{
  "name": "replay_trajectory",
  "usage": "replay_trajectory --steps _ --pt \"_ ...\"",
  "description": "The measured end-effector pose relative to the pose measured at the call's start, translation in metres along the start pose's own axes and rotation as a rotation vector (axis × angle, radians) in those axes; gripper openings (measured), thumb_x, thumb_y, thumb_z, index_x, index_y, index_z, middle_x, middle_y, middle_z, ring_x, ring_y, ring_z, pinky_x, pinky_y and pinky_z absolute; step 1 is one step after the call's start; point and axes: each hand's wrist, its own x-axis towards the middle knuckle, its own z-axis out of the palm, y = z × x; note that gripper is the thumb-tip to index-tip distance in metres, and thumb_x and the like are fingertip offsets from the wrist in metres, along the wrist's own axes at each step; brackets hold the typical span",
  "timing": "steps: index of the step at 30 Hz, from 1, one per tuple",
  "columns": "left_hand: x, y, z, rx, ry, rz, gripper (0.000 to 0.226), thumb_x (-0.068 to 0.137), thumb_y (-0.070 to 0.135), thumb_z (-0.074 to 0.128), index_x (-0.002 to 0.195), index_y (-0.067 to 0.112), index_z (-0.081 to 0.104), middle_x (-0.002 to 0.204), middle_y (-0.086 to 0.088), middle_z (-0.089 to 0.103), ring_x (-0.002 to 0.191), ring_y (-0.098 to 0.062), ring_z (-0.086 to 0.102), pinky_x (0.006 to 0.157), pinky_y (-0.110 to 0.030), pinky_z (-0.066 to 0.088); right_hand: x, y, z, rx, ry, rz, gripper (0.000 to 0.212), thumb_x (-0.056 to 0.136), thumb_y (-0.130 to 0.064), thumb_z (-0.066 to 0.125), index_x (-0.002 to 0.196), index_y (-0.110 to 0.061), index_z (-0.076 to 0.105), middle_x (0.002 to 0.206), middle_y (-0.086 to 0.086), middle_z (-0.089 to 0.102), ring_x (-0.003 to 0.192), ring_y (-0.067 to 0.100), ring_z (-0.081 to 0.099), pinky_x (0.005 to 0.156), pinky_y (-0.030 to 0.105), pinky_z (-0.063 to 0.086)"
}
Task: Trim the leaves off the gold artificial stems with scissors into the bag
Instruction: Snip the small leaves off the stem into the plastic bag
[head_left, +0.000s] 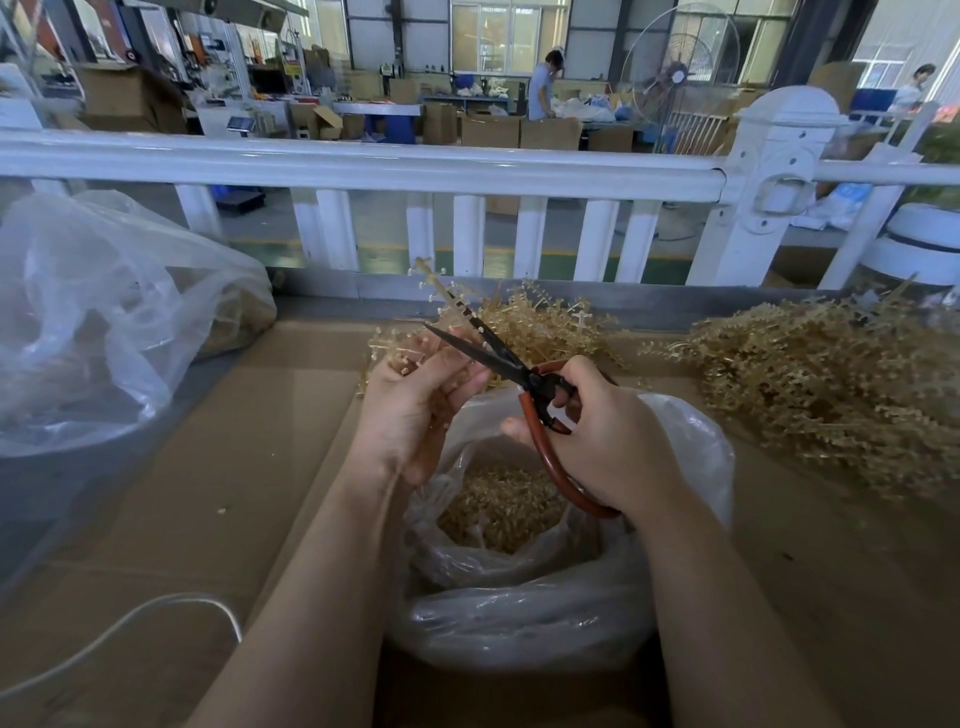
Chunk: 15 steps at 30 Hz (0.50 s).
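From the head camera, the left hand (415, 410) has its fingers curled round a bunch of gold stems (441, 306), and one stem pokes up and away so the leaves are easy to reach. The right hand (602, 441) grips the red loops of the scissors (498, 358), and the black blades are open around that stem, ready to snip, I think. Both hands are right over the open bag (691, 457), which sits on the table (249, 467) close to the person, so cut bits can drop straight in. The bag already has a heap of gold bits inside. A small pile of gold stems (550, 322) lies just behind the hands, and a much bigger pile (821, 384) lies to the right, near enough to grab. On the left sits another big clear bag (93, 322) with something gold in it. A white cable (156, 608) curves over the table at the lower left. A white fence (363, 166) runs behind the table. Nothing blocks the cut, but the left fingers (475, 379) are very close to the blades, so a slip could hurt.
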Motion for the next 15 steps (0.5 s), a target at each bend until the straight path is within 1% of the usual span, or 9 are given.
replay_trajectory --steps 3,5,8,9,13,15 --pt "-0.0004 0.0007 0.0000 0.019 0.006 0.005 0.008 0.072 0.004 0.069 0.073 0.010 0.074 0.076 -0.007 0.074 0.070 -0.016 0.071 0.068 -0.024 0.059 -0.0004 -0.0024 0.0002 0.019 0.006 0.006 0.059 0.066 -0.087 0.050 0.093 -0.035 0.047 0.081 -0.018 0.059 0.077 0.000 0.061 0.060 0.019 0.051" --pt "-0.0006 0.0006 0.0002 0.033 0.014 0.000 0.007 0.073 0.004 0.070 0.073 0.011 0.074 0.074 -0.006 0.073 0.069 -0.015 0.071 0.069 -0.023 0.059 -0.0006 -0.0037 0.0003 0.058 0.013 0.015 0.058 0.067 -0.087 0.052 0.091 -0.034 0.046 0.081 -0.016 0.060 0.075 0.000 0.061 0.058 0.018 0.047" --pt "-0.0004 -0.0002 0.0002 0.061 0.019 -0.004 0.021 0.081 0.000 0.067 0.068 0.015 0.076 0.073 -0.004 0.073 0.068 -0.014 0.071 0.067 -0.022 0.059 -0.0006 -0.0046 -0.0007 0.070 0.011 0.025 0.060 0.067 -0.087 0.052 0.092 -0.032 0.046 0.082 -0.016 0.060 0.076 0.000 0.061 0.057 0.016 0.044" --pt "-0.0003 -0.0005 0.0001 0.064 0.013 -0.003 0.023 0.082 0.000 0.067 0.068 0.015 0.076 0.073 -0.005 0.073 0.068 -0.014 0.071 0.067 -0.022 0.058 -0.0005 -0.0048 -0.0009 0.058 0.004 0.025 0.062 0.066 -0.087 0.051 0.093 -0.032 0.047 0.082 -0.016 0.060 0.077 -0.001 0.061 0.057 0.015 0.043" --pt "-0.0007 -0.0017 -0.0001 0.062 -0.020 -0.016 0.005 0.070 0.008 0.072 0.069 0.011 0.076 0.073 -0.007 0.073 0.068 -0.014 0.071 0.068 -0.023 0.058 -0.0002 -0.0067 -0.0001 0.034 -0.013 0.035 0.065 0.063 -0.090 0.049 0.096 -0.033 0.048 0.083 -0.019 0.059 0.078 -0.005 0.058 0.056 0.014 0.039" --pt "-0.0007 -0.0039 -0.0010 0.079 -0.033 -0.028 0.003 0.069 0.010 0.072 0.071 0.010 0.075 0.073 -0.007 0.073 0.068 -0.015 0.071 0.069 -0.024 0.059 0.0001 -0.0080 0.0000 0.032 -0.009 0.032 0.067 0.063 -0.091 0.048 0.095 -0.032 0.047 0.082 -0.020 0.058 0.077 -0.004 0.059 0.056 0.014 0.039"
